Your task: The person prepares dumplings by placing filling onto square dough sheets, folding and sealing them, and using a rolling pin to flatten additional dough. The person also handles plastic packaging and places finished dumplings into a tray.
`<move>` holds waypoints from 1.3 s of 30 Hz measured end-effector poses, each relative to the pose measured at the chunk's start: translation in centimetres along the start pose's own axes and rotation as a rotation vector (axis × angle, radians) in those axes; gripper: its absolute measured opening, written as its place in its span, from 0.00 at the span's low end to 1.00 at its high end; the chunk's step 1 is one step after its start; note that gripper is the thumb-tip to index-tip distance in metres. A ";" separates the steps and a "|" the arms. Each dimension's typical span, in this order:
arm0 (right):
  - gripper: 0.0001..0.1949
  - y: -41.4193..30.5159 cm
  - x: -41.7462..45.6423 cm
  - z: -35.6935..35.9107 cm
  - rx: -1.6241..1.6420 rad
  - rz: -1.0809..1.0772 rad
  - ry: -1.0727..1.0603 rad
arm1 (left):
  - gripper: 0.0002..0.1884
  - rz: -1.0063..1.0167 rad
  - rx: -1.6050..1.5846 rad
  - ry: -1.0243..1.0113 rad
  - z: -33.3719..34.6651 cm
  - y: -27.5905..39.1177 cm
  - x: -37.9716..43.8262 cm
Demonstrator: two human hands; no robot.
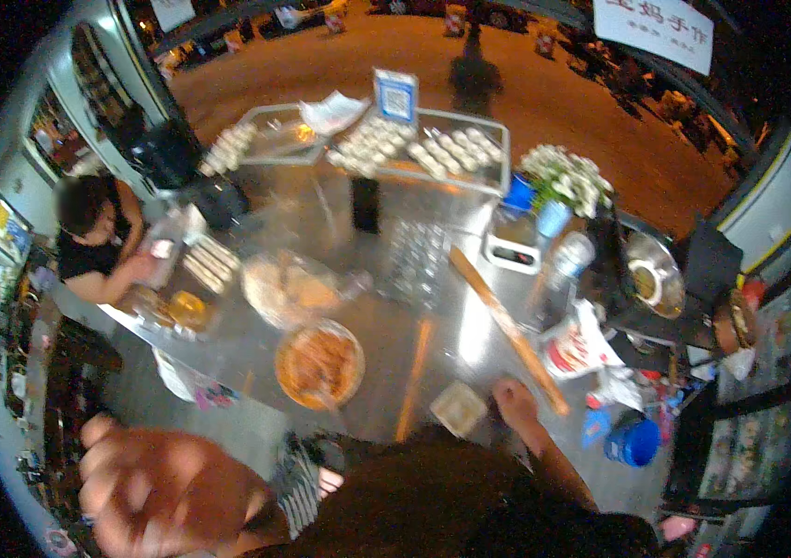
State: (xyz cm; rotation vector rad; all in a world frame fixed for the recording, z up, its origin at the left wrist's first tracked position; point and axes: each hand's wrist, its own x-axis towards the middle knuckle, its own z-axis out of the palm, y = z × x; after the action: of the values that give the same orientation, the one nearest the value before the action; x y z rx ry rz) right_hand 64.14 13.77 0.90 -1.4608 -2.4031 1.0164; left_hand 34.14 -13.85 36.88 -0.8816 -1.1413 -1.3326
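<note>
My left hand [172,485] is raised close to the camera at lower left, off the table. Its fingers are curled and blurred, with nothing visible in them. At the table's near edge my right hand [515,401] rests with bent fingers; whatever lies under them is hidden. Just left of it sits a small square tub [459,409] with pale contents. A long wooden rolling pin [507,328] lies to its right, and a thin wooden stick [415,376] beyond the tub. Farther left stands a bowl of orange-brown filling [319,363] with a utensil in it.
A clear plastic bag of pale food [291,286], clear plastic trays [418,261] and a black phone-like slab [365,204] occupy the steel table [381,328]. Rows of white dumpling-like pieces [374,143] line the back. Flowers [566,178] stand right; another person [99,230] works left.
</note>
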 end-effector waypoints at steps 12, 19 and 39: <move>0.05 0.4 -8.5 9.4 0.027 0.126 0.468 | 0.08 -1.100 0.238 -0.960 -16.5 -28.0 -29.9; 0.08 -3.1 -6.3 10.7 -0.002 0.248 0.472 | 0.11 -1.721 -0.117 -1.018 -21.7 -25.0 -32.8; 0.18 -2.8 -6.8 13.7 0.565 0.202 0.804 | 0.27 -1.227 0.235 -1.188 -23.7 -22.3 -28.5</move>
State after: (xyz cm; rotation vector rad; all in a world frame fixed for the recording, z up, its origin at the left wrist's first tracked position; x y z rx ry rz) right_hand 59.39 0.83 -6.31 -1.5039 -1.3080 0.8162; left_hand 17.77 -30.86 0.62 -0.7684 -3.0295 -1.4785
